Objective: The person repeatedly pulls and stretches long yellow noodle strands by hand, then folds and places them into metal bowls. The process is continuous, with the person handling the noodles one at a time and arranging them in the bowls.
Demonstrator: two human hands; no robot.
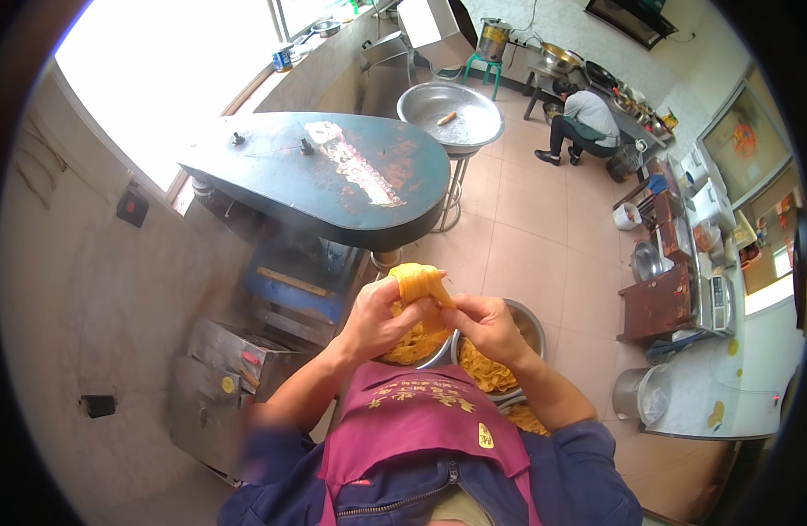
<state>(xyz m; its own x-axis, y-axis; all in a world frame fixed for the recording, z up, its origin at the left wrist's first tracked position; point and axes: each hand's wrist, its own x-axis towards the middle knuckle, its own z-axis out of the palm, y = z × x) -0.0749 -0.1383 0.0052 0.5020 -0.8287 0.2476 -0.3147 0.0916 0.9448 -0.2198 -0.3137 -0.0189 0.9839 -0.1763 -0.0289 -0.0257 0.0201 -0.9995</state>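
Observation:
A folded bundle of thin, soft yellow sheet [418, 282] is held up in front of my chest. Its exact kind I cannot make out. My left hand [379, 317] has its fingers wrapped round the bundle from the left. On the other side, my right hand [488, 324] pinches a hanging edge of the same sheet. Below my hands is a metal bowl [439, 357] of loose yellow strips [410, 345], partly hidden by the left hand. A second metal bowl [535, 326], under my right forearm, holds more crumpled yellow strips [484, 366].
Ahead stands a dark green, rounded machine [272, 158] with pale residue on top. Beyond it, a wide metal basin [474, 110] rests on a stand. A co-worker [589, 121] crouches at the far right. Along the right wall runs a cluttered counter [714, 351].

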